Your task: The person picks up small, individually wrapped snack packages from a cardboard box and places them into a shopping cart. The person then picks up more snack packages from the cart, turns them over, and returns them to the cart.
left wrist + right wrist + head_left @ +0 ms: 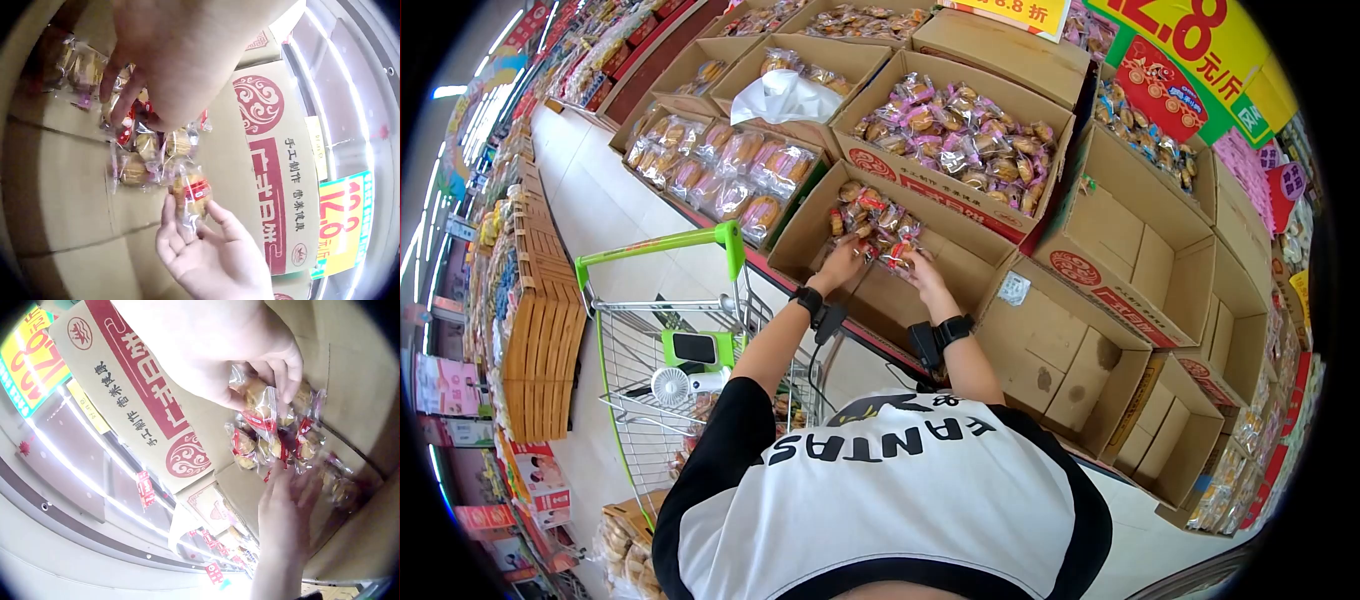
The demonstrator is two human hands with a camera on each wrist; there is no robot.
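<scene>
My right hand (922,275) pinches a clear-wrapped mooncake (192,190) with a red label between thumb and fingers. It holds the packet beside a small pile of wrapped mooncakes (878,215) inside a cardboard box (948,268). To its left, my left hand (840,265) lies at the pile's near edge. Its extended fingers (129,100) touch red-marked packets in the left wrist view. In the right wrist view the held packet hangs below the right fingertips, close over other packets. Bare cardboard shows on the right of this box.
Behind stands a fuller box of wrapped mooncakes (960,130). Packaged cakes (720,170) fill a tray at the left. More cardboard boxes (1050,340) stand to the right, their bottoms showing. A green-handled shopping cart (665,240), carrying a small white fan (670,387), is on my left.
</scene>
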